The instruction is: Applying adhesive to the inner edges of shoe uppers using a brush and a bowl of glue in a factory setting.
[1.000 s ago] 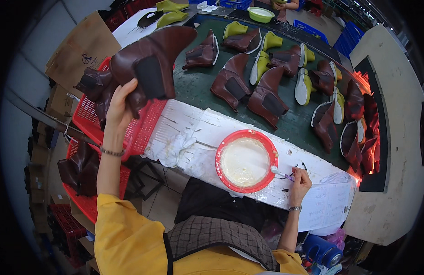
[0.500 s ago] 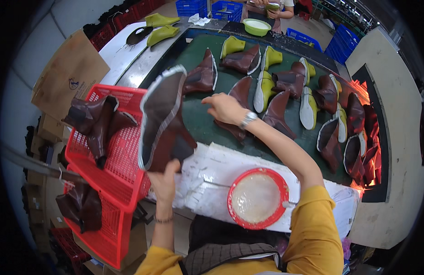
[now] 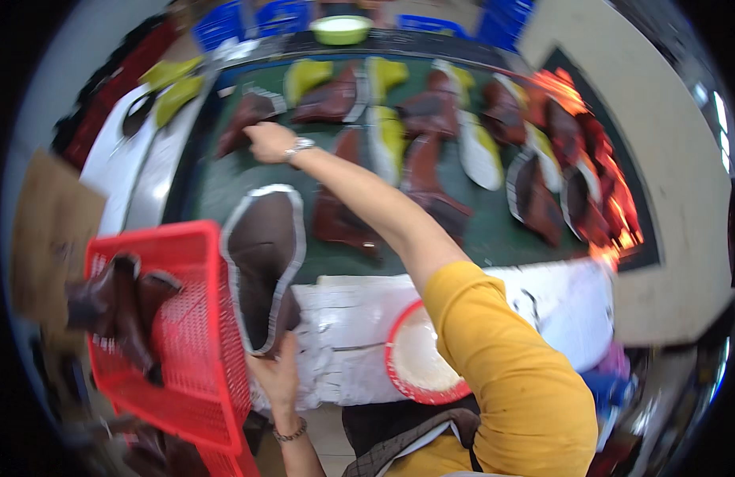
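My left hand [image 3: 278, 375] grips the lower part of a brown boot upper [image 3: 264, 246], raised beside the red basket; its pale-edged opening shows the dark lining. My right arm reaches across to the far left of the green surface. There my right hand [image 3: 270, 143] has its fingers closed on another brown boot upper [image 3: 244, 123], though motion blur softens the fingertips. To the right of that hand, several brown boot uppers [image 3: 327, 99] lie among yellow-green shoe lasts [image 3: 385, 143].
A red basket [image 3: 157, 232] with brown boot uppers stands at the left. My right sleeve partly covers a red bowl [image 3: 395, 362] of whitish paste on the white board [image 3: 335, 318]. An orange-glowing opening [image 3: 622, 191] is at the right. A green basin [image 3: 341, 30] sits at the far edge.
My right hand has reached farther left and closed on the far-left boot upper, which has tilted. The boot upper in my left hand has turned, its opening now facing me. The view has shifted.
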`<state>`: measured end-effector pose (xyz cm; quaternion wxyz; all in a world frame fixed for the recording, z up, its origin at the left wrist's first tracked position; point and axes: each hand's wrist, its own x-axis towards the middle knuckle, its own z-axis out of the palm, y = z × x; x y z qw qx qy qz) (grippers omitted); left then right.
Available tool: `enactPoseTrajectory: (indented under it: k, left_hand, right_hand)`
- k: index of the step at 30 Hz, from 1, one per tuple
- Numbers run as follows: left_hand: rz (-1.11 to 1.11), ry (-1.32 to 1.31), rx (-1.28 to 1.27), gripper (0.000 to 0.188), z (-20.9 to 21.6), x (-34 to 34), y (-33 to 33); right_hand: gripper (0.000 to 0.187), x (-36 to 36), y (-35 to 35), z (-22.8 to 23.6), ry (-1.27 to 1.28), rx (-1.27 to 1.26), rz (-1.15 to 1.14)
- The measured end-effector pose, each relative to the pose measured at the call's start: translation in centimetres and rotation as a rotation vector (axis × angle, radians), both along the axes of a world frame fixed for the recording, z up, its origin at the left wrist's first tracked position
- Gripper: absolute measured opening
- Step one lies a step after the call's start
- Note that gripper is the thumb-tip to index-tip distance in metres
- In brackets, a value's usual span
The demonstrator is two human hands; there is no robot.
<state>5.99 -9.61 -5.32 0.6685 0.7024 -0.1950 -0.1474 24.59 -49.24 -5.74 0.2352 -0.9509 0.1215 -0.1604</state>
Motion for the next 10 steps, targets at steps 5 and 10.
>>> enactPoseTrajectory:
  k: [5,10]
  left_hand:
    - [-0.043,-0.264,-0.089,0.061,-3.4,6.4,-6.2]
    - [0.064,-0.922,0.38,0.064,-2.1,8.7,-14.1]
  right_hand:
    - [0.034,-13.2,0.4,6.4,-0.285,-0.025,0.001]
    - [0.031,-31.8,1.3,11.2,-0.268,-0.127,-0.057]
